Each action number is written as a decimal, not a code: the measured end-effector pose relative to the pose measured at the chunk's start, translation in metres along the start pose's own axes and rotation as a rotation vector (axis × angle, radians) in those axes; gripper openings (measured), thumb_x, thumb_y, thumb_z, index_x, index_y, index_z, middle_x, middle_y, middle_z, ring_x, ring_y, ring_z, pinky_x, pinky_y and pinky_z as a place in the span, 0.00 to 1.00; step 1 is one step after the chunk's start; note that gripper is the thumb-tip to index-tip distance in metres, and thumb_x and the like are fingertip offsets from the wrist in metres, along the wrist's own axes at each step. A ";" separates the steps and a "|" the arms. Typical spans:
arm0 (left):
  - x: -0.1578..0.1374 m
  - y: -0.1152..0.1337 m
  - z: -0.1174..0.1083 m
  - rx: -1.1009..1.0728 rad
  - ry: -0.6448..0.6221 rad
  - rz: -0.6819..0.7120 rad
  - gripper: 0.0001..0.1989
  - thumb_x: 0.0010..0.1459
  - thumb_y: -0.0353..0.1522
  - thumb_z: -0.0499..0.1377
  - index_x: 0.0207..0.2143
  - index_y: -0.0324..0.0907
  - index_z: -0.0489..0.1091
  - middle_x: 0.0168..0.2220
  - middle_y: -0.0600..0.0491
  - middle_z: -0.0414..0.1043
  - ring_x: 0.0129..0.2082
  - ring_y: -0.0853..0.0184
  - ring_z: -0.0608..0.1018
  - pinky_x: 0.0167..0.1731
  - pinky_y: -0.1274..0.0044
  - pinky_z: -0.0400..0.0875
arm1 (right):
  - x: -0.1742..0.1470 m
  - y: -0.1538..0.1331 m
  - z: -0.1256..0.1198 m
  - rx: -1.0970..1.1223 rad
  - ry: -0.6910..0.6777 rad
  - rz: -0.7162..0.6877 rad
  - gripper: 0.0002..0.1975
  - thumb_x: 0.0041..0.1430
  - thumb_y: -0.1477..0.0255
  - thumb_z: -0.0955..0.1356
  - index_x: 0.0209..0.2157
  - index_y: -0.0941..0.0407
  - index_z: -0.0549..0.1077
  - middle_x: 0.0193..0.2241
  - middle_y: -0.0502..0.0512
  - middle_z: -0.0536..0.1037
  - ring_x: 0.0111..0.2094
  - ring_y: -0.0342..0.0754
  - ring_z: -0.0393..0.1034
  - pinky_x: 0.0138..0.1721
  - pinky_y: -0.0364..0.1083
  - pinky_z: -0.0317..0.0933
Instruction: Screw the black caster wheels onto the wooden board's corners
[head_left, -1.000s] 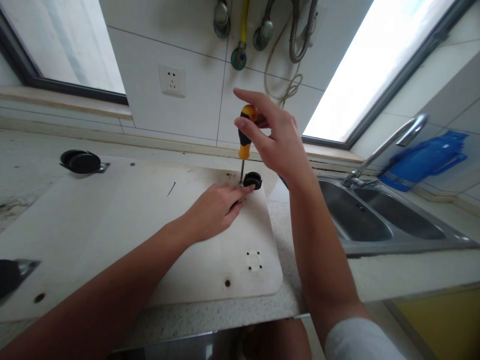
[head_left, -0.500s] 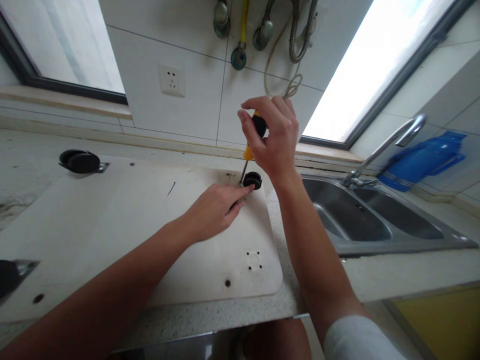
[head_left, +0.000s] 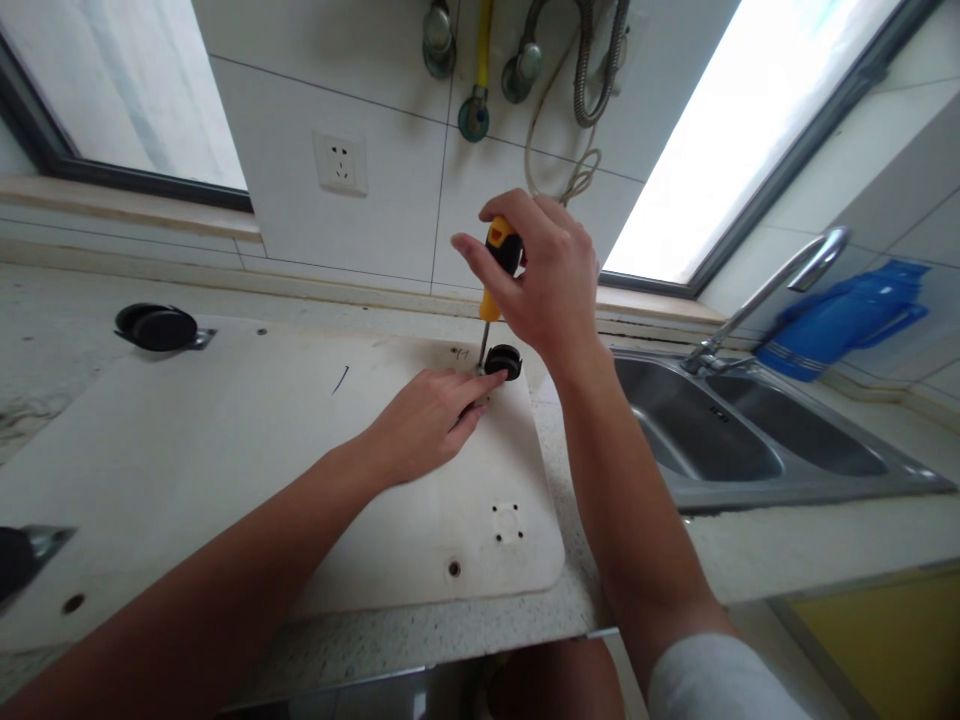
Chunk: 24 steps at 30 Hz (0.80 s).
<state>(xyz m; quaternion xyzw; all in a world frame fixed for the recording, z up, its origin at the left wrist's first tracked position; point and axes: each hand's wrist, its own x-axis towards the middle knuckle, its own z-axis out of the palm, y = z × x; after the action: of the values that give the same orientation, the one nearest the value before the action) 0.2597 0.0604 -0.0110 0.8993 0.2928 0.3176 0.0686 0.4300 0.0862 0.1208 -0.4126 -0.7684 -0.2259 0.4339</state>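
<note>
My right hand (head_left: 541,272) is around a yellow-and-black screwdriver (head_left: 501,255), its thumb raised off the handle. The shaft runs steeply down to the board beside a black caster (head_left: 503,362); my left fingers hide where the tip meets. My left hand (head_left: 433,420) lies on the white board (head_left: 247,450) and holds the caster at its base, index finger on the wheel. Another caster (head_left: 157,328) is fixed at the board's far left corner, and a third (head_left: 22,558) is cut off at the left edge. Screw holes (head_left: 508,522) mark the near right corner.
The board rests on a speckled counter (head_left: 420,635) against a tiled wall with a socket (head_left: 340,163), valves and hoses. To the right are a double steel sink (head_left: 697,420), a faucet (head_left: 795,280) and a blue thermos jug (head_left: 847,320).
My right hand has turned on the screwdriver: the thumb has swung left and lifted, showing more of the handle. My left hand stays on the caster. The view has shifted slightly.
</note>
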 end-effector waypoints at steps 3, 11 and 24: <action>0.000 0.000 0.001 -0.007 0.010 0.004 0.25 0.73 0.26 0.59 0.71 0.41 0.72 0.54 0.44 0.85 0.52 0.51 0.84 0.56 0.57 0.78 | 0.001 -0.002 -0.007 0.063 -0.095 -0.010 0.18 0.78 0.62 0.64 0.63 0.49 0.75 0.46 0.59 0.82 0.47 0.55 0.76 0.52 0.52 0.68; -0.001 -0.003 -0.003 0.023 0.055 -0.012 0.20 0.72 0.27 0.59 0.64 0.42 0.76 0.52 0.43 0.81 0.53 0.51 0.82 0.55 0.58 0.77 | 0.000 0.001 -0.008 0.006 -0.046 0.061 0.16 0.75 0.52 0.68 0.46 0.50 0.75 0.36 0.55 0.80 0.39 0.52 0.73 0.41 0.49 0.64; -0.004 -0.003 -0.001 0.192 -0.052 -0.104 0.18 0.77 0.36 0.55 0.65 0.47 0.73 0.71 0.45 0.75 0.62 0.45 0.73 0.60 0.51 0.66 | -0.002 0.093 0.038 0.855 0.410 0.968 0.22 0.65 0.47 0.74 0.37 0.50 0.70 0.31 0.50 0.78 0.31 0.45 0.75 0.31 0.45 0.67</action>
<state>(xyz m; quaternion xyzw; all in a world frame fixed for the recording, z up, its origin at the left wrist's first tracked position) 0.2548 0.0609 -0.0132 0.8932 0.3663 0.2606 0.0063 0.4890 0.1643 0.0983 -0.4512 -0.4210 0.2438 0.7481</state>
